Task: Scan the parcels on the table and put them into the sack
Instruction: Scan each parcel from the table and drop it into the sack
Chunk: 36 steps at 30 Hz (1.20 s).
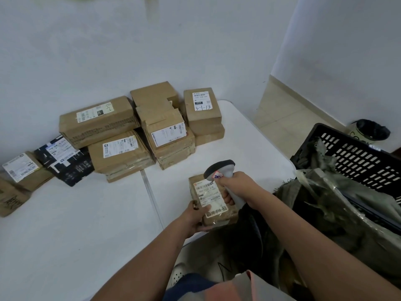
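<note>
cardboard parcel (211, 200) gripped by left hand (196, 216), long axis pointing away, right hand (235, 187) gripping scanner (221, 170)

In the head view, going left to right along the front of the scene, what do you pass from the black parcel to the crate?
Black parcel → left hand → held parcel → scanner in the right hand → grey-green sack → black crate.

**Open worktop in front, boxes crowding the back**

The white worktop (65, 224) lies bare across its near left and between the stacked brown cardboard parcels (134, 131) and the near edge. Those stacks block the far side along the wall. On the right, a black slotted plastic crate (355, 157) and a grey-green sack (338, 213) close off the worktop's edge.
</note>
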Available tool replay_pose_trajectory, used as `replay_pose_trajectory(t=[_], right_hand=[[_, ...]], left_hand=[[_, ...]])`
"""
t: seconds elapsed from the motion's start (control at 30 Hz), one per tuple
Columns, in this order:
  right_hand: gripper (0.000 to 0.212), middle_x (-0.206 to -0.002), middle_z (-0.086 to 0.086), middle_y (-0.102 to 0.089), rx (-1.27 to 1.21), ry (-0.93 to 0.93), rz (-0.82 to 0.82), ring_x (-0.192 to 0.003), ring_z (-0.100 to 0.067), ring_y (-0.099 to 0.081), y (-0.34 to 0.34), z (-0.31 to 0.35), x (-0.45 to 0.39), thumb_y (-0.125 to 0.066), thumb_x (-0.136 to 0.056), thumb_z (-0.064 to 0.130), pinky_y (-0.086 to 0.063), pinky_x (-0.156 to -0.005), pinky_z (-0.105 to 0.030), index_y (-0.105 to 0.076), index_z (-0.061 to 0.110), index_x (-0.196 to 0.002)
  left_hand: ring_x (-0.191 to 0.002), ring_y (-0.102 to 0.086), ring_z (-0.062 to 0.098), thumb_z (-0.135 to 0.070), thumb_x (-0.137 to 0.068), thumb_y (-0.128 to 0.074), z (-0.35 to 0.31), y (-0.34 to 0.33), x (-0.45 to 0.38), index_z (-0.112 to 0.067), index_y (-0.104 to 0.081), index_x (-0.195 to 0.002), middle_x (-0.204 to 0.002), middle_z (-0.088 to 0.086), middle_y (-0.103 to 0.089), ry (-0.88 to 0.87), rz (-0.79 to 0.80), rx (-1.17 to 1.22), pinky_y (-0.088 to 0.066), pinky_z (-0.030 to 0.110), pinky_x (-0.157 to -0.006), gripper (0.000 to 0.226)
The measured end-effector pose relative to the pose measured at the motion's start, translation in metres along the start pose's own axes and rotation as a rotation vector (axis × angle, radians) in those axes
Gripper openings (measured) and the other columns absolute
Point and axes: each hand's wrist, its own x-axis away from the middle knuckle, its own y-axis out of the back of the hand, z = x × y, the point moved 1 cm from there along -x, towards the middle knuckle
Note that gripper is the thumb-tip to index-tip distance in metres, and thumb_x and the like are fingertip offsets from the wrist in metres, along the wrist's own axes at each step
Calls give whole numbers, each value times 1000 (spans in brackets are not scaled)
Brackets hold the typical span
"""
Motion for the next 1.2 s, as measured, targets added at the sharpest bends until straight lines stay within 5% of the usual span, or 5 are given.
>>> replay_pose_trajectory(t=[0.4,1.2], right_hand=[[27,-57,-10,-61,-62,-23,-32,-45,-20,-57,6,1,2,-63,-93,28,-47,-48,-24,-58,3,-86],[31,-60,-11,-61,-27,-31,-23,-45,-18,-56,10,9,7,-63,-93,33,-48,-47,-23,-59,3,-86]], left_hand=[[-85,-69,28,-8,-91,-67,-5,-3,-4,-16,-33,-140,-124,12,-61,-21,-45,33,-61,45,-54,61],[-84,-70,30,-9,-91,-67,-9,-4,2,-20,-26,-146,-130,16,-60,-4,-33,29,-60,41,-53,70]])
